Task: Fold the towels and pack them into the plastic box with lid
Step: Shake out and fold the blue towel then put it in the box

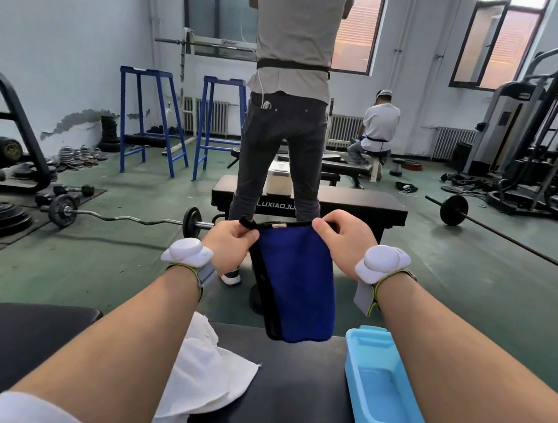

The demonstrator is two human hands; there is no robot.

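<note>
Gym equipment fills the background: weights at the far left of the frame, blue stands behind, a person standing with their back turned in the upper middle, machines at the right. Across the bottom runs a black padded worktop (298,378).

At lower left of centre a white towel (209,369) lies crumpled on the worktop, not yet folded. Just above it, the left hand (229,244) pinches the upper left corner of a blue towel (297,282), and the right hand (343,238) pinches the upper right corner, both clamped on its top edge. The blue towel hangs in the air at mid-frame, already doubled, its lower end just above the worktop. At lower right sits the light blue plastic box (383,387), open and empty; its lid cannot be picked out.

Folding of the blue towel looks to be the step in hand. Next it likely needs another fold, narrow enough to fit the box, then lowering to the right into it. The white towel remains to do.
</note>
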